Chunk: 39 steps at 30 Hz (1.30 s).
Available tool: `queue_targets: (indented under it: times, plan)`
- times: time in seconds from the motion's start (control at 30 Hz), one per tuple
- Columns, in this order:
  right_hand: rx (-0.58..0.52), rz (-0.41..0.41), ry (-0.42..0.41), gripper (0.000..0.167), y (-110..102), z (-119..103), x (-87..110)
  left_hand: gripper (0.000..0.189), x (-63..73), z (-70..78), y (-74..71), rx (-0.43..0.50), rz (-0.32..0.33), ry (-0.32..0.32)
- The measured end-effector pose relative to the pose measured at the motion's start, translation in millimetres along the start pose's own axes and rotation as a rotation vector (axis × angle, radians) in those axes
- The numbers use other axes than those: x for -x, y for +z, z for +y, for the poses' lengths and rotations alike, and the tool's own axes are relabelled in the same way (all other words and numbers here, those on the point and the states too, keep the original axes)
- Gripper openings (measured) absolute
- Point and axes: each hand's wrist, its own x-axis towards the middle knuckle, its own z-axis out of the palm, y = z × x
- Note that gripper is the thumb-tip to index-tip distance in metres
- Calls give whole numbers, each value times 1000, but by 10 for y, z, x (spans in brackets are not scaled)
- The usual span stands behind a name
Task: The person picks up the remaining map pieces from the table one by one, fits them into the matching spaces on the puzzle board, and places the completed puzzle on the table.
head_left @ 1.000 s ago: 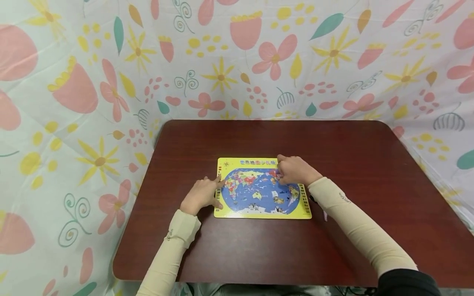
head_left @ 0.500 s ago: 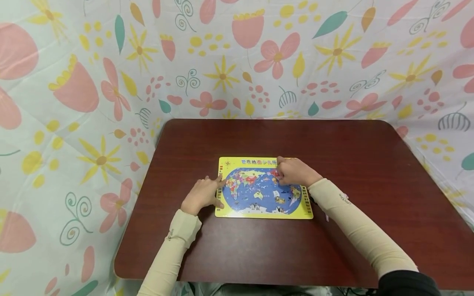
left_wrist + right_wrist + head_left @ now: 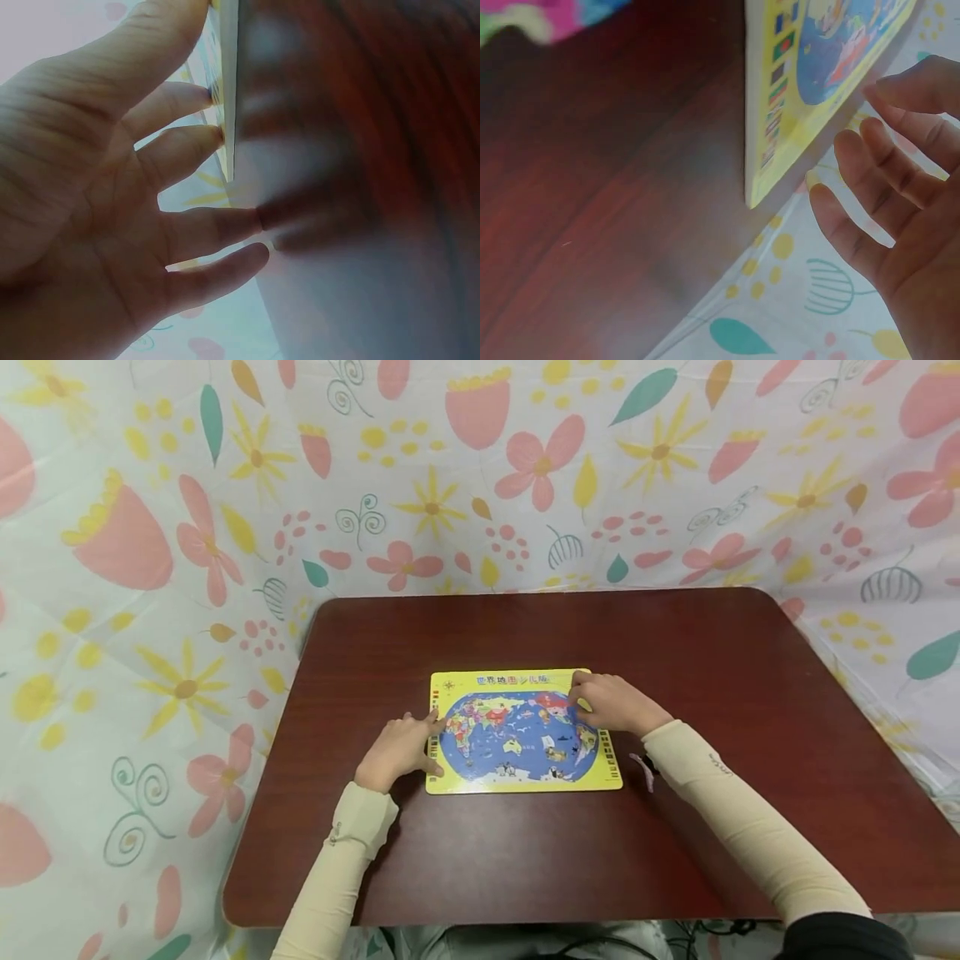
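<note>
A world map board (image 3: 517, 678) with a yellow border and a blue oval map lies flat on the table (image 3: 510, 852). My left hand (image 3: 399, 747) is at its left side, thumb over the near left border. In the left wrist view, fingertips (image 3: 214, 135) touch the board's edge, while the two lower fingers reach past it to the table. My right hand (image 3: 618, 703) is over the upper right corner. The right wrist view shows its fingers (image 3: 855, 165) loosely bent, thumb near the index finger, nothing visible between them, with the flag-lined border (image 3: 772, 146) beside them.
A floral cloth (image 3: 442, 477) hangs behind and left of the table. A blurred pink, blue and green thing (image 3: 562, 15) shows at the right wrist view's top left. A small pinkish strap (image 3: 643, 770) hangs by the right sleeve. Cables (image 3: 701, 931) run below the front edge.
My right hand has shifted slightly right relative to the board, uncovering more of the map's upper right and the border. The left hand stays at the board's left edge. The head view has shifted a little.
</note>
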Motion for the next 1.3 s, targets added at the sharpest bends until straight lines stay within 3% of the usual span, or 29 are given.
queue_targets:
  times: [0.53,0.73,1.07,1.3]
  plan:
    - [-30,-29,15,26,-158,-19,382,89,26,-21,-68,-14,8,25]
    - [-39,-82,58,35,-197,-47,551,88,30,-30,-99,2,7,19]
    - [-46,-136,112,28,-192,-47,938,88,39,9,-75,2,-9,26]
    - [-94,-207,199,43,-147,-79,1139,88,28,19,-61,-12,-12,32]
